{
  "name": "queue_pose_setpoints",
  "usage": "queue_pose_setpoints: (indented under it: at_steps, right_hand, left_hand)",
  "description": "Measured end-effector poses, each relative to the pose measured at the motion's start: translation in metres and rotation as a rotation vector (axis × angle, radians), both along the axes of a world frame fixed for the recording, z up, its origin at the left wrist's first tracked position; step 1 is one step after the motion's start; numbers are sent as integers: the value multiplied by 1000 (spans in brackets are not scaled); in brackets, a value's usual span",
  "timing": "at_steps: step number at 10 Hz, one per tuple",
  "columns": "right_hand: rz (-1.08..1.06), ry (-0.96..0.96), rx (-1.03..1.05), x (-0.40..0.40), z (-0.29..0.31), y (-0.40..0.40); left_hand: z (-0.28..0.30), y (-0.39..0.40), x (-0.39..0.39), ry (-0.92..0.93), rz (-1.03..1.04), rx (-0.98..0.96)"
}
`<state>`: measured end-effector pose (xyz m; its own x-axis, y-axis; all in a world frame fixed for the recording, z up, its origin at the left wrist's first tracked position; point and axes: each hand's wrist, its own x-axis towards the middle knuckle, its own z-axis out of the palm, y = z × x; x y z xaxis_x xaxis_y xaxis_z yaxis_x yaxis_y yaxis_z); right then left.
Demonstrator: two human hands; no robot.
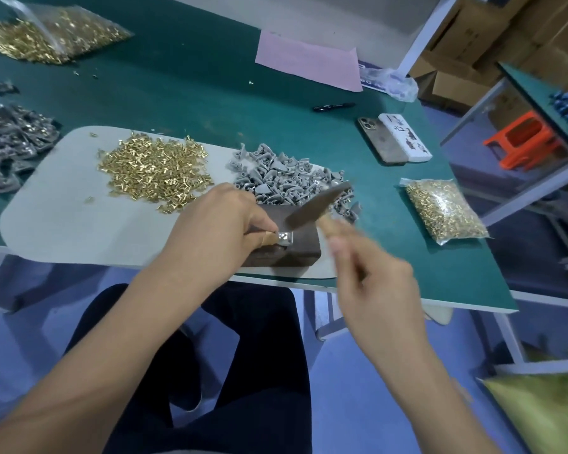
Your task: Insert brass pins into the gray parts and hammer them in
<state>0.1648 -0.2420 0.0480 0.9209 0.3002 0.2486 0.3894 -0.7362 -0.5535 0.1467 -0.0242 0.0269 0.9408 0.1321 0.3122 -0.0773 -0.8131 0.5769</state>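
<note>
My left hand [222, 224] pinches a small gray part [284, 238] on a dark block [292, 247] at the table's front edge. My right hand [373, 280] grips the wooden handle of a hammer [315, 204], blurred by motion, its metal head just above and right of the part. A heap of loose brass pins [154, 172] and a heap of gray parts [286, 178] lie on a pale mat [53, 217] beyond the block.
Bags of brass pins lie at far left [46, 37] and at right [445, 209]. A dark gray pile [10, 145] sits at the left edge. A phone [379, 142], white box [404, 137], black marker [333, 107] and pink sheet [309, 60] lie further back.
</note>
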Motion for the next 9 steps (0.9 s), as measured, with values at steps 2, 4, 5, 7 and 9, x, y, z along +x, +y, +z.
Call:
queue_pose_setpoints:
  at_steps: [2,4,5,7,9]
  right_hand:
    - [-116,-66,-156,10,-1,-15]
    - [-258,15,-195,4,-27,-27]
    - [-260,13,-208,1,-39,-24]
    - [-283,-137,-298,9,-49,-14]
    - [-207,-66,-238,17,-35,-16]
  left_hand:
    - [3,0,0,24,15,2]
    - [-1,-1,-14,8,138,49]
    - [-2,3,-20,13,175,70]
    - [-2,11,-26,47,183,49]
    - [-2,9,-30,32,183,-5]
